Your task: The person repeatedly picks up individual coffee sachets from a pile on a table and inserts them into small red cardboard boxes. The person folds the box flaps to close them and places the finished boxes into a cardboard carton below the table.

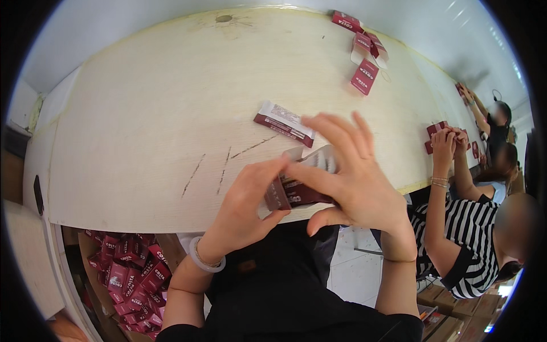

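Observation:
My left hand (239,205) grips the left side of a small maroon Costa carton (277,196) at the front edge of the table. The carton is open, with its white flap raised and maroon sachets (301,194) visible inside. My right hand (359,184), slightly blurred, is spread over the carton's right side. Its index finger crosses the opening, and whether it presses on the contents is unclear. Just beyond both hands lies a flat white-and-maroon sachet (285,123) bearing small print, close to my right fingertips.
Several maroon cartons (364,78) lie at the table's back right, some with open ends. Below the table at left, a cardboard box (90,260) holds a heap of maroon cartons (136,278). To the right, a person in a striped top (461,243) handles cartons; others sit beyond.

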`<state>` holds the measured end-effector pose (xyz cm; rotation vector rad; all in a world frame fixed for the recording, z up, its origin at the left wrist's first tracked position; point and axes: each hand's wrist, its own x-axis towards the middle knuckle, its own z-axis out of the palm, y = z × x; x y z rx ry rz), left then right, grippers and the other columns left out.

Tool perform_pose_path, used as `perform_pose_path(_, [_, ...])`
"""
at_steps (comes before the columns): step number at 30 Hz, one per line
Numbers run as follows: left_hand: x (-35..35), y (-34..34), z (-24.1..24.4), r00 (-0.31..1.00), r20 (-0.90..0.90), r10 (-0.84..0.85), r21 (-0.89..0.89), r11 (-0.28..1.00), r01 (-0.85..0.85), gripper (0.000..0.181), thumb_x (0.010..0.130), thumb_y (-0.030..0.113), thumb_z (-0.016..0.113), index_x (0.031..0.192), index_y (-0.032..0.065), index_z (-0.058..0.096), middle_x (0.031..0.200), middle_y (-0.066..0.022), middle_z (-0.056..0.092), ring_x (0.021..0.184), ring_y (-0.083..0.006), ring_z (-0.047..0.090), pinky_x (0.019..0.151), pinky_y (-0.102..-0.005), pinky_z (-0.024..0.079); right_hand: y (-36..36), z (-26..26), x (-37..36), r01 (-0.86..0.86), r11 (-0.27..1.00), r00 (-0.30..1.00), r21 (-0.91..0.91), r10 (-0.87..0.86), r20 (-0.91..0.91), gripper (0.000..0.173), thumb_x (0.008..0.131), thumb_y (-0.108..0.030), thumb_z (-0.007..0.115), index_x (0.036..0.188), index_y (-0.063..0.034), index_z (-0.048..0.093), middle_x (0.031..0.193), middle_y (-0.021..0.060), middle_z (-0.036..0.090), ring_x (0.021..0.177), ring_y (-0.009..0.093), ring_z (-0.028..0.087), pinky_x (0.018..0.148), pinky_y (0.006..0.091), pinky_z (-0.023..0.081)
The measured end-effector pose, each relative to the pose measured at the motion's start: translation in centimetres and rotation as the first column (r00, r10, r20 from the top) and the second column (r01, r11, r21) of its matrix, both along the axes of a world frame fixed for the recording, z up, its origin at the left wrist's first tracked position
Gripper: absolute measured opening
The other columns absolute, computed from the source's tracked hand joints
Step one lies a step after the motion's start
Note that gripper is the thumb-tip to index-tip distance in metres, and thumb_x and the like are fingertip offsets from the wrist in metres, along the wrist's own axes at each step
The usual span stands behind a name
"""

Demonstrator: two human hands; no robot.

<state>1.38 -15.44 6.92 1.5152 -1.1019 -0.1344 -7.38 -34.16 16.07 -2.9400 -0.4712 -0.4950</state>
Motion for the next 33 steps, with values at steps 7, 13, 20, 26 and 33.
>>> perform_pose_path(7, [-1.4, -0.2, -1.9, 0.955, 0.208, 0.212, -0.121, 0.974, -0.19, 0.069, 0.063, -0.005, 0.076, 0.127, 0.012, 0.058, 0.121, -0.0192, 0.053, 0.102, -0.0338, 0.057, 0.082, -0.0384, 0.051, 2.3, -1.3, -3.1, 0.131, 0.963, 0.978, -0.234, -0.087, 0.191, 0.044, 0.084, -0.053, 0.059, 0.093, -0.0125, 0.073, 0.112, -0.0027, 0.067, 0.117, 0.027, 0.052, 0.108, 0.0638, 0.02])
perform_pose_path(13, [-2.0, 0.4, -1.7, 0.922, 0.278, 0.271, 0.04, 0.955, -0.293, 0.051, 0.065, 0.0, 0.074, 0.114, 0.01, 0.066, 0.113, -0.0182, 0.052, 0.095, -0.0316, 0.056, 0.078, -0.0384, 0.051, 1.3, -3.3, -2.3, -0.078, 0.984, 0.944, 0.161, 0.021, 0.33, 0.025, 0.076, -0.021, 0.07, 0.097, -0.0083, 0.068, 0.111, 0.0062, 0.065, 0.108, 0.028, 0.056, 0.106, 0.0612, 0.024])
perform_pose_path(20, [-1.9, -0.1, -2.2, 0.907, 0.328, 0.265, -0.034, 0.962, -0.269, 0.059, 0.066, 0.007, 0.083, 0.12, 0.0016, 0.059, 0.114, -0.0218, 0.05, 0.096, -0.0335, 0.06, 0.079, -0.0407, 0.056, 4.1, -6.5, -0.1, 0.183, -0.041, 0.983, 0.982, 0.006, -0.183, 0.071, 0.07, 0.007, 0.061, 0.137, -0.0039, 0.045, 0.131, 0.0141, 0.048, 0.122, 0.026, 0.046, 0.103, 0.0395, 0.036])
perform_pose_path(26, [-2.0, 0.0, -2.7, 0.903, 0.271, 0.334, -0.106, 0.943, -0.317, 0.073, 0.066, 0.008, 0.084, 0.131, 0.0048, 0.05, 0.116, -0.0183, 0.052, 0.093, -0.0301, 0.06, 0.076, -0.0383, 0.055, 3.7, -8.3, 0.5, -0.071, 0.602, 0.983, 0.795, -0.092, 0.158, 0.044, 0.086, -0.021, 0.065, 0.127, -0.0053, 0.058, 0.131, 0.0185, 0.051, 0.118, 0.034, 0.048, 0.101, 0.0434, 0.038])
perform_pose_path(33, [-2.2, -0.9, -4.4, 0.879, 0.292, 0.377, -0.216, 0.921, -0.324, 0.067, 0.064, 0.003, 0.082, 0.124, 0.0063, 0.051, 0.124, -0.0196, 0.048, 0.102, -0.0318, 0.058, 0.08, -0.0373, 0.054, 4.4, -9.6, 0.3, -0.136, 0.605, 0.941, 0.784, -0.168, 0.293, 0.049, 0.096, -0.04, 0.052, 0.123, 0.0002, 0.06, 0.124, 0.0216, 0.058, 0.104, 0.032, 0.058, 0.09, 0.037, 0.047])
